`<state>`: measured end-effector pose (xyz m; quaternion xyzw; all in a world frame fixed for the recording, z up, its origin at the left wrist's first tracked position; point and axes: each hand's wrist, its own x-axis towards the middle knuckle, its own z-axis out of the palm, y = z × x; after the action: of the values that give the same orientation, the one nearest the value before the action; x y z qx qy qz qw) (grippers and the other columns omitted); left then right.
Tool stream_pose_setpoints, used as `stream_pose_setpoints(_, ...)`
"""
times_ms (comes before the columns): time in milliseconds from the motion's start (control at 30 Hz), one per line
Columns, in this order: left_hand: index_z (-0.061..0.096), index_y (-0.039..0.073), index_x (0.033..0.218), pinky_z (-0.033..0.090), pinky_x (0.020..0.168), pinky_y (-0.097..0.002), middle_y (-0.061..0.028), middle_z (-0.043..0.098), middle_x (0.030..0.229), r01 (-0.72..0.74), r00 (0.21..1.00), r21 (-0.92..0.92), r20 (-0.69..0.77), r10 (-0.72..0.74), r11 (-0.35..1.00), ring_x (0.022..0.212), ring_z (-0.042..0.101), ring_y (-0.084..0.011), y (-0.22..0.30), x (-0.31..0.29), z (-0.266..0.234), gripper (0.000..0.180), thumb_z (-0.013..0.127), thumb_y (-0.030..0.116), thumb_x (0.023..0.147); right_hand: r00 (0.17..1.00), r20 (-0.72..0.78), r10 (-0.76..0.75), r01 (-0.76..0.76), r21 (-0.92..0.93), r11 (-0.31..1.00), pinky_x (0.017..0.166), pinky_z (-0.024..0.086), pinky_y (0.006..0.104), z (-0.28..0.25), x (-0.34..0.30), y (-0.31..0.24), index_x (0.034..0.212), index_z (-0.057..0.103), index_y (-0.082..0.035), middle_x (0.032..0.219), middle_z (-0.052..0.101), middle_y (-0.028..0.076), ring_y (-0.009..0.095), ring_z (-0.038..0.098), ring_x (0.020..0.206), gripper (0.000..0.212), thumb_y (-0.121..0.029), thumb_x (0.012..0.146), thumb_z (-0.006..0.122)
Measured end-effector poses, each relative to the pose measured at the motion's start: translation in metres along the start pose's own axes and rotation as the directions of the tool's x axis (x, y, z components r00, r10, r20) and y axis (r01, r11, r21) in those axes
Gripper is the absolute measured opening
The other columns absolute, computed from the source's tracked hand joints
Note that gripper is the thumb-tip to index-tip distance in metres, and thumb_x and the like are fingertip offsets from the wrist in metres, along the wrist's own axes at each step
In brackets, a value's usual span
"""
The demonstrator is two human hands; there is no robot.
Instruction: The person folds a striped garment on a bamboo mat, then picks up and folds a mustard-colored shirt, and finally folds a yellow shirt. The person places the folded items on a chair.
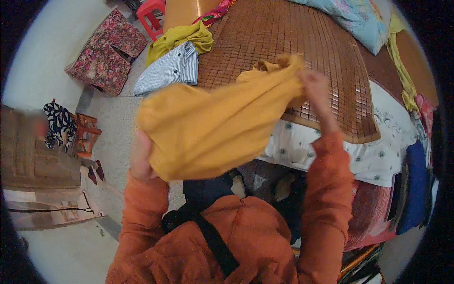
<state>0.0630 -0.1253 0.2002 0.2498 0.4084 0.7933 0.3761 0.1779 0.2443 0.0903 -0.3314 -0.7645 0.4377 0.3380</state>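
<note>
A mustard-yellow garment point(213, 128) is stretched between my hands, above the near edge of the bed; its exact kind cannot be told. At its left end my left hand point(142, 158) grips the cloth, the fingers mostly hidden by the fabric. My right hand point(316, 90), smeared by motion, is closed on the bunched right end, raised over the brown woven mat point(265, 33). Just beyond the cloth, a folded striped shirt point(168, 68) with dark buttons lies at the mat's left edge. Behind that shirt is a crumpled olive-green cloth point(191, 40).
Under the mat shows a white patterned sheet point(378, 161). Blue bedding point(352, 19) lies at the far right. A floral-covered piece point(109, 52) and a red plastic stool point(151, 16) stand far left. Someone in dark patterned clothes point(59, 123) is beside a wooden chair point(87, 135).
</note>
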Motion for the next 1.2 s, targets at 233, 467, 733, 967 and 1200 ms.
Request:
stream_pose_setpoints(233,0.025,0.005,0.136,0.032,0.102,-0.0398,-0.0120,0.034,0.137,0.078,0.993,-0.152,-0.077,-0.091,0.985,0.123,0.038,-0.0260,-0.016,0.007,-0.007,0.059,0.033,0.044,0.092,0.675,-0.196,-0.711,0.387,-0.727,0.567,0.066,0.044,0.0263,-0.134,0.075,-0.156,0.096,0.064,-0.002,0.073,0.063,0.003,0.012,0.056,0.070,0.039,-0.037,0.089,0.049)
stream_pose_setpoints(467,0.027,0.005,0.135,0.032,0.102,-0.0375,-0.0114,0.036,0.135,0.062,0.981,-0.128,-0.175,-0.084,0.990,0.124,0.038,-0.0234,-0.032,0.004,-0.035,0.054,0.028,0.042,0.095,0.917,-0.051,-0.394,0.351,-0.362,0.863,0.064,0.044,0.0305,-0.077,0.076,-0.107,0.094,0.063,0.000,0.074,0.062,0.012,0.015,0.055,0.069,0.035,-0.033,0.086,0.053)
stream_pose_setpoints(733,0.027,0.005,0.134,0.031,0.102,-0.0381,-0.0112,0.036,0.136,0.165,0.950,-0.077,-0.254,-0.179,0.983,0.124,0.037,-0.0244,-0.044,-0.023,-0.074,0.054,0.026,0.042,0.095,0.981,-0.132,-0.139,0.011,-0.684,0.730,0.091,0.037,0.0424,-0.079,-0.063,0.069,0.111,0.052,0.007,0.107,0.055,0.024,0.037,0.049,0.104,0.048,-0.031,0.081,0.057)
stream_pose_setpoints(967,0.026,0.006,0.135,0.030,0.102,-0.0384,-0.0093,0.035,0.137,0.205,0.919,-0.160,-0.308,-0.246,0.966,0.124,0.037,-0.0240,-0.048,-0.038,-0.090,0.053,0.026,0.041,0.095,0.992,-0.084,-0.089,0.027,-0.557,0.830,0.093,0.035,0.0401,-0.078,-0.111,0.063,0.118,0.048,0.003,0.113,0.051,0.023,0.037,0.047,0.106,0.057,-0.028,0.074,0.066)
stream_pose_setpoints(1200,0.026,0.007,0.135,0.030,0.103,-0.0381,-0.0086,0.034,0.138,0.172,0.942,-0.088,-0.278,-0.190,0.981,0.125,0.035,-0.0229,-0.048,-0.036,-0.084,0.052,0.026,0.040,0.096,0.990,0.142,-0.005,0.090,-0.600,0.795,0.079,0.043,0.0361,-0.081,-0.111,0.081,0.106,0.059,-0.004,0.094,0.060,0.015,0.029,0.055,0.089,0.038,-0.024,0.074,0.067)
